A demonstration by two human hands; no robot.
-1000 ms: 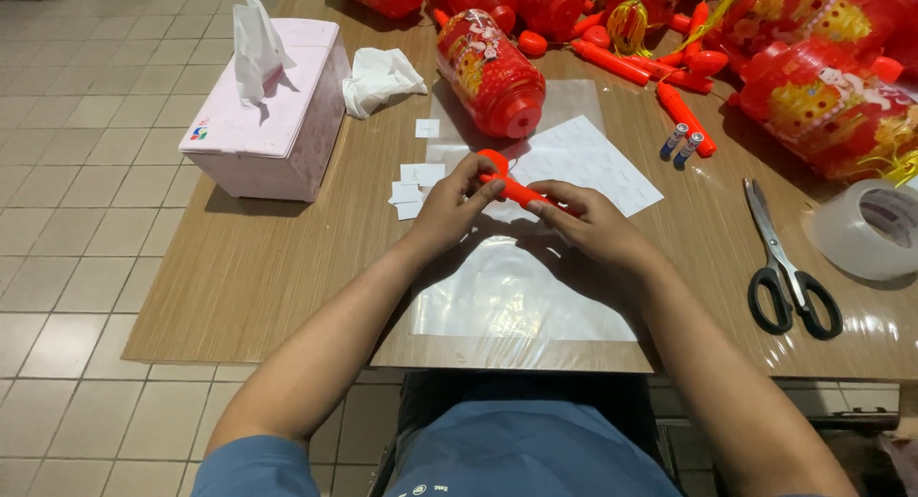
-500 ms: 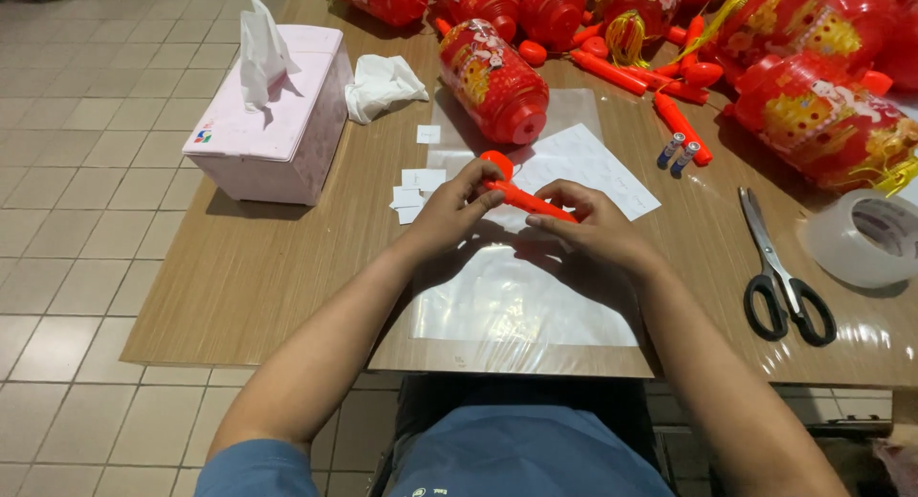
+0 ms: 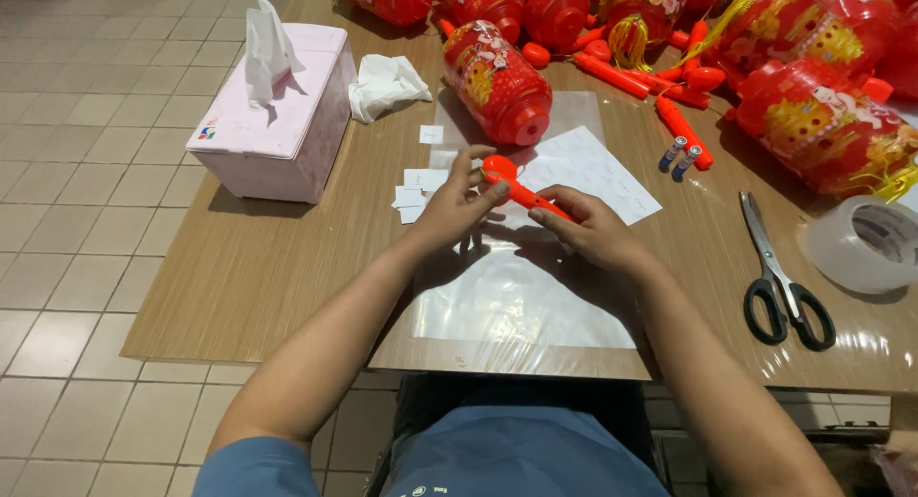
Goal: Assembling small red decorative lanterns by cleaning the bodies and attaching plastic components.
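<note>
- Holding an orange plastic handle (image 3: 521,186) above a clear plastic sheet (image 3: 516,296) on the wooden table (image 3: 239,267), both hands grip it.
- Left hand (image 3: 457,208) pinches the round end with its fingertips.
- Right hand (image 3: 598,234) closes around the shaft.
- Red lantern (image 3: 497,81) lies just beyond; scissors (image 3: 779,277) and tape roll (image 3: 861,243) to the right.
- Pink tissue box (image 3: 277,124) stands to the left.

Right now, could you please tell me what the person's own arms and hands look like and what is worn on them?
The left hand and right hand are bare, with no gloves, rings or watch in view. Both forearms are uncovered to above the elbow. A short blue sleeve shows on the left upper arm.
</note>
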